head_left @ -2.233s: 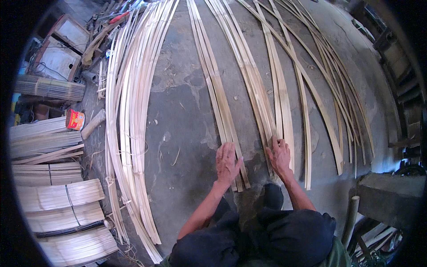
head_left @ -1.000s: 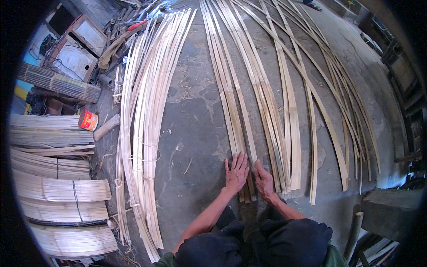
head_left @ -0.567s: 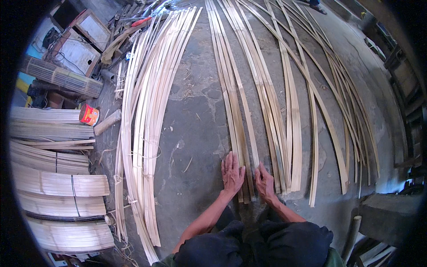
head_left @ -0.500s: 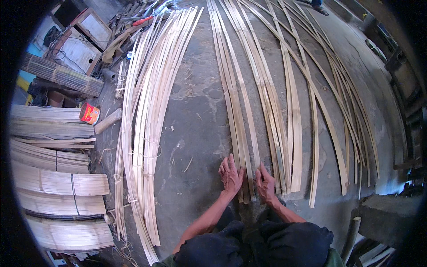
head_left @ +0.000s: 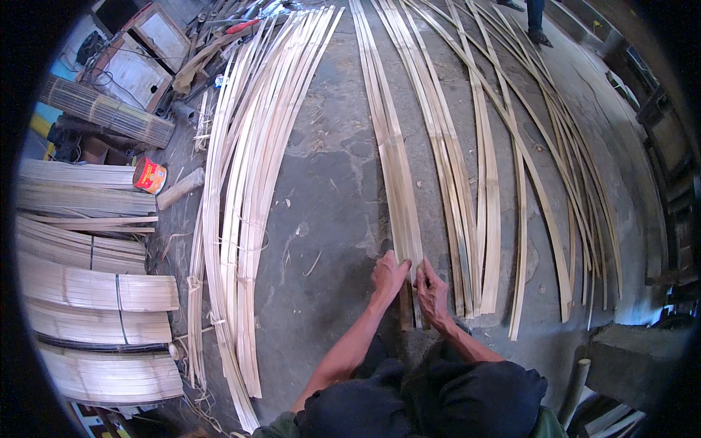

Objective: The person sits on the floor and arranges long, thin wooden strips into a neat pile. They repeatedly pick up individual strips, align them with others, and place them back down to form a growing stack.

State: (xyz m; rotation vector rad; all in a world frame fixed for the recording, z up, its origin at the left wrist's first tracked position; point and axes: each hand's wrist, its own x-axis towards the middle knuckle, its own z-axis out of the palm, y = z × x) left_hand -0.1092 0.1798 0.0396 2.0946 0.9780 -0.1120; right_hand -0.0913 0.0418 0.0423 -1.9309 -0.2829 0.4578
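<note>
Long pale bamboo strips [head_left: 396, 182] lie side by side in front of me, their near ends between my hands. My left hand [head_left: 389, 276] is closed on the left edge of this group, its thumb over the top. Facing it, my right hand [head_left: 432, 296] grips the right edge, with thumb and fingers bent against the strips. The strips are pressed close together at the hands, and a few ends stick out below them. Just right of my right hand runs another row of bamboo strips [head_left: 456, 197], apart from the held ones.
On the left lies a large pile of bamboo strips [head_left: 252, 197], loosely tied with thin ties. Beyond it are stacked bamboo slat bundles [head_left: 102, 314], a red tin [head_left: 150, 177] and a short log [head_left: 181, 188]. Crossing strips [head_left: 522, 146] spread rightward. Someone's foot [head_left: 539, 36] shows at top right.
Both hands have closed on the strips' edges, and the gap between the strips has narrowed. My left hand went from spread fingers to a grip. The other person's leg shows more.
</note>
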